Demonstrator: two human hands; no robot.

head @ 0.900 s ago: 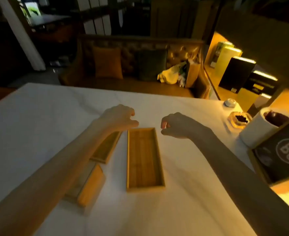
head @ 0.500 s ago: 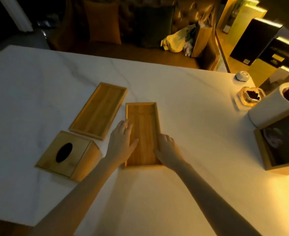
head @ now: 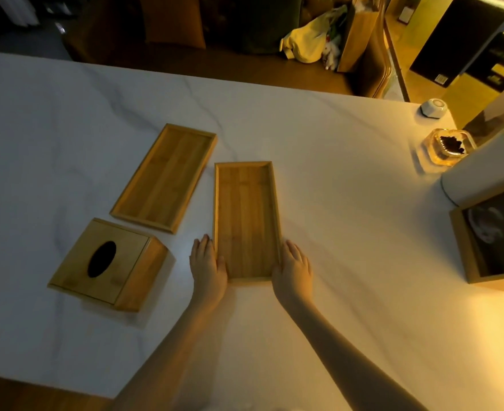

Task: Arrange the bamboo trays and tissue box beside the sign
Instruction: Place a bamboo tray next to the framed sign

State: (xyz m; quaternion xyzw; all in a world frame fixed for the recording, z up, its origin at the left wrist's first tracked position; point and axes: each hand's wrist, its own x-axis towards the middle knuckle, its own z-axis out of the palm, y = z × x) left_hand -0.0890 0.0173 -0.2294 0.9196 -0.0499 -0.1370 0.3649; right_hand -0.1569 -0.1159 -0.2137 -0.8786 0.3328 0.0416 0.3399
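Hands sit on both long sides of the near bamboo tray [head: 246, 221], left hand [head: 207, 262] and right hand [head: 293, 266] flat and pressed against its rim at the close end (a squeeze, not a closed grip). The tray's long side points away from the person. The sign [head: 494, 241] waits far to the right on the tabletop [head: 348, 179], so the right hand is nearer.

Dark framed sign with a wooden border [head: 482, 247] cut off by the right edge, its print blurred, white cylindrical holder [head: 482, 173] also cropped there, dark contents of the small amber glass dish [head: 449, 146] unidentifiable, both forearms leaving the bottom edge
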